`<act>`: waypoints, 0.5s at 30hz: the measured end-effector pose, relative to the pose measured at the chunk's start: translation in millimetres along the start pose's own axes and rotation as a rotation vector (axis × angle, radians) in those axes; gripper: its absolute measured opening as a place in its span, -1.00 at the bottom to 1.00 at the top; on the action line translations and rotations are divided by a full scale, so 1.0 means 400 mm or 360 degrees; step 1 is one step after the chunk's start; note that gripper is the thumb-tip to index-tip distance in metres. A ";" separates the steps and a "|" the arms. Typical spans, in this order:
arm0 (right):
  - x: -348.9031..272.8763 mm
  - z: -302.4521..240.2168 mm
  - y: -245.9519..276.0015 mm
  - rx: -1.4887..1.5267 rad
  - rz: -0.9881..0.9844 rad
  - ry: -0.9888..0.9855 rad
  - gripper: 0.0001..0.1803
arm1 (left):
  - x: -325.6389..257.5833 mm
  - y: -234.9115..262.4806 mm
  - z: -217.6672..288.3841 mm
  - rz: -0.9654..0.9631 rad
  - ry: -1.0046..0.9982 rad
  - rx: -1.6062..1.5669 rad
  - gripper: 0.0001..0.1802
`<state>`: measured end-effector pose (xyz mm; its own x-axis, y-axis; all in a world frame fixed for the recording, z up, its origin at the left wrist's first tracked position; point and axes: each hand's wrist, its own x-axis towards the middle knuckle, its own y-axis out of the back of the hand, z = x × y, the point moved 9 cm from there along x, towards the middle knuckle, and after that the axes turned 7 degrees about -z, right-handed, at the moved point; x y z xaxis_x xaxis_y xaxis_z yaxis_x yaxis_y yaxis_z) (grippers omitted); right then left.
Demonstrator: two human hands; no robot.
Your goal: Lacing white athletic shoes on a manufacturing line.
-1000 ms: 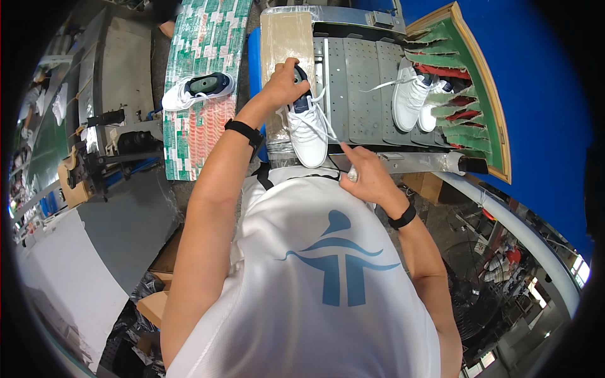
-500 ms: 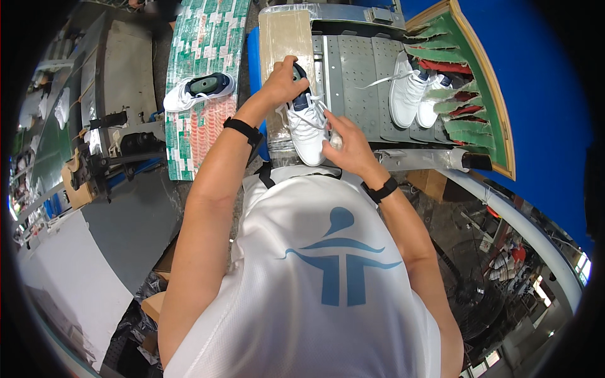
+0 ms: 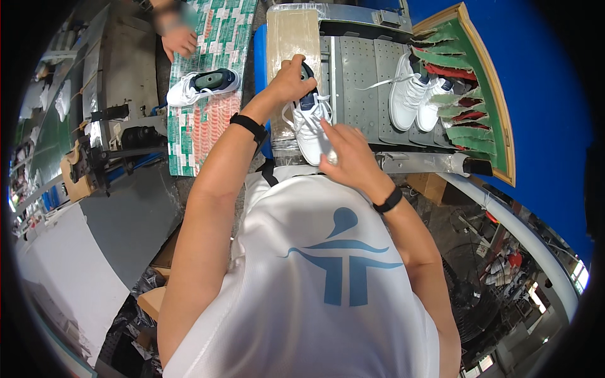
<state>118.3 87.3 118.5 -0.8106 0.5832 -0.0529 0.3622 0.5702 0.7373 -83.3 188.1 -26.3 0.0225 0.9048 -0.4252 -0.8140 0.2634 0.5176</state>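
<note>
A white lace-up sneaker (image 3: pixel 307 140) with a dark lining lies on the tan, tape-wrapped board (image 3: pixel 291 38), its toe toward me. My left hand (image 3: pixel 291 82) grips it at the heel opening, fingers over the collar. Beside the toe and laces, my right hand (image 3: pixel 353 157) has its index finger stretched toward the laces. Its other fingers curl round a small pale object (image 3: pixel 332 156) whose kind I cannot make out. The shoe's laces hang loose at its sides.
A single white sneaker (image 3: pixel 205 86) rests on the green-and-white taped surface (image 3: pixel 217 47) at left, a co-worker's hand (image 3: pixel 179 41) beyond it. Two white sneakers (image 3: pixel 409 101) stand on the grey perforated conveyor (image 3: pixel 360 82), beside a wood-framed opening with ragged green strips (image 3: pixel 463 110).
A co-worker's hand has come into view at the upper left. My right hand has shifted slightly down and right, its index finger now more extended. My left hand keeps its hold.
</note>
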 end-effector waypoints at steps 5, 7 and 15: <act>0.080 -0.015 -0.088 -0.0131 -0.0134 0.0032 -0.22 | 0.001 0.000 0.012 0.0113 -0.0034 0.0060 -0.10; 0.076 -0.018 -0.100 -0.0099 -0.0195 -0.0001 -0.22 | -0.005 0.002 0.012 0.0114 -0.0041 0.0042 -0.10; -0.038 -0.012 -0.030 0.0257 -0.0333 -0.0118 -0.18 | -0.006 0.009 0.000 0.0035 -0.0038 -0.0050 -0.04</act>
<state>124.0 68.8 113.8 -0.8418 0.4805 -0.2459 0.2641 0.7640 0.5886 -86.2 186.7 -23.6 0.0180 0.9181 -0.3960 -0.8324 0.2331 0.5027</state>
